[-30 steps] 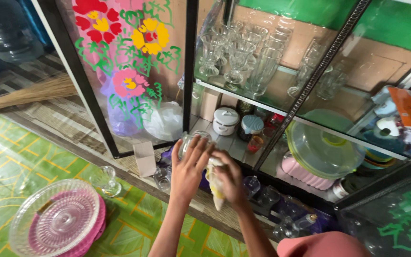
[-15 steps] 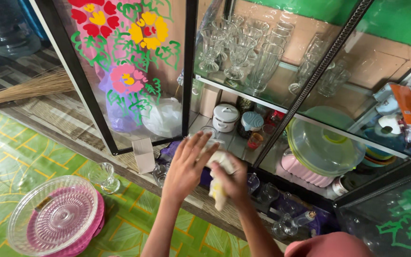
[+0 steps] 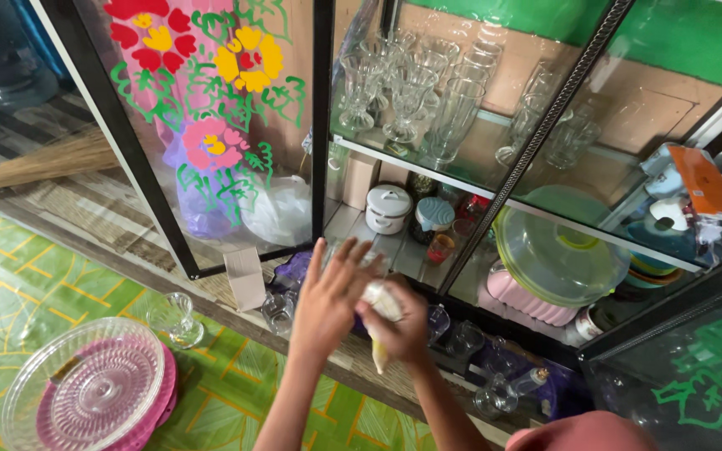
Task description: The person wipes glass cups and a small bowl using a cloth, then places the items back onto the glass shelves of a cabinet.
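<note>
My left hand point(image 3: 327, 296) is cupped around a clear glass in front of the open cabinet, fingers spread over it, and the glass is almost wholly hidden behind the palm. My right hand point(image 3: 403, 330) grips a pale yellowish cloth point(image 3: 380, 298) and presses it against the glass. A tail of the cloth hangs below the fist. Both hands are held just above the cabinet's lower ledge.
The cabinet's glass door point(image 3: 211, 142) has painted flowers. An upper shelf holds several stemmed glasses point(image 3: 411, 108). Below sit a white lidded pot point(image 3: 388, 207) and a green lid point(image 3: 557, 259). A clear plate on pink plates point(image 3: 85, 388), a small glass point(image 3: 175, 317) and a box point(image 3: 244, 278) are at the left.
The glass, visible above my left fingers a second ago, is now covered by the hand. My right hand with the cloth has shifted slightly against it. The view has drifted a little.
</note>
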